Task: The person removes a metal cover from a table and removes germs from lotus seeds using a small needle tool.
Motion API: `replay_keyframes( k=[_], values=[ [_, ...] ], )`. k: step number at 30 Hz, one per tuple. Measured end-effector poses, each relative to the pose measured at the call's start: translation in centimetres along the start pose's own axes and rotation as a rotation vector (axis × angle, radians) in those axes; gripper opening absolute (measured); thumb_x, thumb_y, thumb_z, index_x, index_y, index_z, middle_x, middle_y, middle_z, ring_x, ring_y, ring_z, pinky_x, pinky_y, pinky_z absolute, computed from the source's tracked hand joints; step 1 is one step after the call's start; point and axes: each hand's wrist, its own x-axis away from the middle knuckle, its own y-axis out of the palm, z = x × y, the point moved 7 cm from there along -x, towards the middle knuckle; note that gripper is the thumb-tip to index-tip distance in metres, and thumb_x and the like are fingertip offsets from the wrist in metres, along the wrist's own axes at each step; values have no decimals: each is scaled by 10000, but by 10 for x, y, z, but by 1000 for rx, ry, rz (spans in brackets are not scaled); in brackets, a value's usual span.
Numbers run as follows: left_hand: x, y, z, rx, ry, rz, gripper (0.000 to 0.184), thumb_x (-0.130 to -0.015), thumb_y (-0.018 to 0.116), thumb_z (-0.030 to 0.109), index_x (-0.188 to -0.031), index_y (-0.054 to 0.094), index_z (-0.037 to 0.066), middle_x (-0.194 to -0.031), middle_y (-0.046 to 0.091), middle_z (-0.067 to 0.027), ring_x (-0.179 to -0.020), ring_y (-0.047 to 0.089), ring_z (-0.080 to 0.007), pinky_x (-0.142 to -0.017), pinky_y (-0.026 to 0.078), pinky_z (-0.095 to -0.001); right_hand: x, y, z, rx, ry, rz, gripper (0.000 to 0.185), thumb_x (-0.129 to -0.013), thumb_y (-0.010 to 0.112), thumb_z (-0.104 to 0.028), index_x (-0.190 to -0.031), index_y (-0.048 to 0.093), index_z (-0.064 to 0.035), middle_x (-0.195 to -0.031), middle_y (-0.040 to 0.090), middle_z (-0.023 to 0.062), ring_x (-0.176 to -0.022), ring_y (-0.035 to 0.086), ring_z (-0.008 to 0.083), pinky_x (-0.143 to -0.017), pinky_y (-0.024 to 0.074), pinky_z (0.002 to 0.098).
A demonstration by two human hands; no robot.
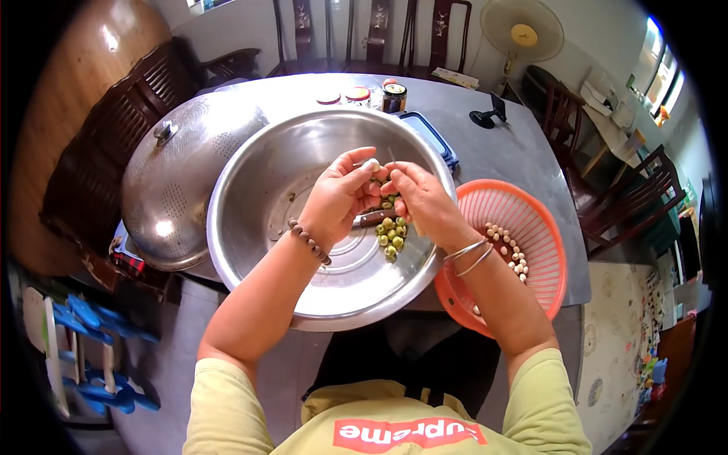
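Note:
Over a large steel basin (pixel 258 258), my left hand (pixel 341 193) pinches a small whitish round piece (pixel 371 164) between thumb and fingertips. My right hand (pixel 421 199) is close beside it, its fingers pressed together; what they hold, if anything, is too small to make out. Below the hands, several green round pods (pixel 391 236) lie in the basin, next to a knife with a brown handle (pixel 375 218). An orange plastic basket (pixel 557 254) stands under my right forearm, with several pale round pieces (pixel 519 265) inside.
A domed, perforated steel lid (pixel 182 182) lies left of the basin. Behind the basin are jars (pixel 393 98) and a blue-rimmed container (pixel 431 138). A black stand (pixel 487 116) is at the back right of the grey table (pixel 523 163). Dark wooden chairs surround it.

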Motion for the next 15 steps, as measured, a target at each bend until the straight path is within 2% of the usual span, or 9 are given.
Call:
replay_keyframes(
  k=[4,8,15],
  values=[
    [-3,-8,-1,-25,19,65,136,-858,530,79,-988,540,43,-868,614,-74,-684,571,-107,-621,496,-238,4,9,14,-12,25,-44,312,-900,395,-144,-1169,461,-2,-767,562,30,-536,449,27,-474,389,170],
    [-2,-11,0,-35,30,72,157,-851,532,60,-1005,537,34,-872,612,-73,-707,574,-110,-632,494,-236,9,7,8,-36,11,-30,336,-895,388,-132,-1199,438,2,-750,568,35,-527,448,28,-469,386,166],
    [-2,-9,-1,-45,27,40,220,-833,525,2,-1052,539,22,-901,610,-79,-736,586,-123,-659,493,-228,19,11,-2,-114,71,-101,402,-868,367,-85,-1260,365,0,-729,564,58,-458,419,40,-403,339,173]
  ],
)
